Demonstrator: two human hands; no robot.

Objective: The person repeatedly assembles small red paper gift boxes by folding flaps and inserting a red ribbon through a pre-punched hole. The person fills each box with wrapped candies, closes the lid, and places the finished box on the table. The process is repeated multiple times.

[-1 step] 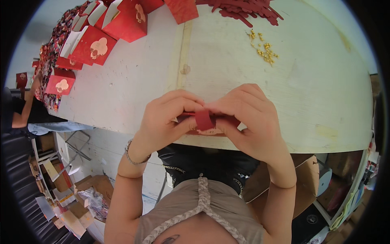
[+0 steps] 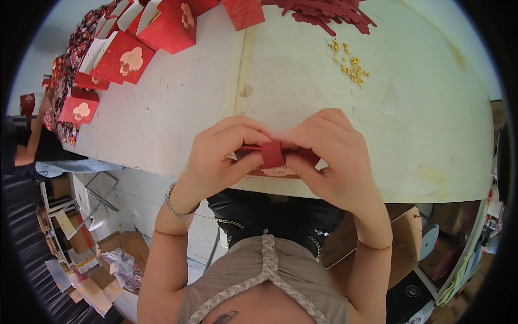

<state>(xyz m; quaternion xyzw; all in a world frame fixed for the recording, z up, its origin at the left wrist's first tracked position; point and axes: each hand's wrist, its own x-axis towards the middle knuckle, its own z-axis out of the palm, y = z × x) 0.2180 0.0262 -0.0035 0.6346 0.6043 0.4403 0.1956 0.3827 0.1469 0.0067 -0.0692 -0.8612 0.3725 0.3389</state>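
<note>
Folded red paper boxes with a pale gold flower motif [image 2: 125,58] stand in a crowded row along the far left of the white-painted wooden desk [image 2: 431,108]; their insides cannot be seen from this angle, and the row is cut off at the upper rim. Left hand [image 2: 218,156] and right hand [image 2: 329,156] meet at the near edge of the desk, both pinching a small folded piece of dark red card [image 2: 273,154] between fingertips and thumbs. Only a squarish flap of the card shows; the rest is hidden behind the fingers. A flat red card with a pale print lies under the hands, mostly covered. Farther across the desk from the hands: a scatter of small gold beads [image 2: 349,62], and beyond it a heap of dark red paper strips [image 2: 329,11].
</note>
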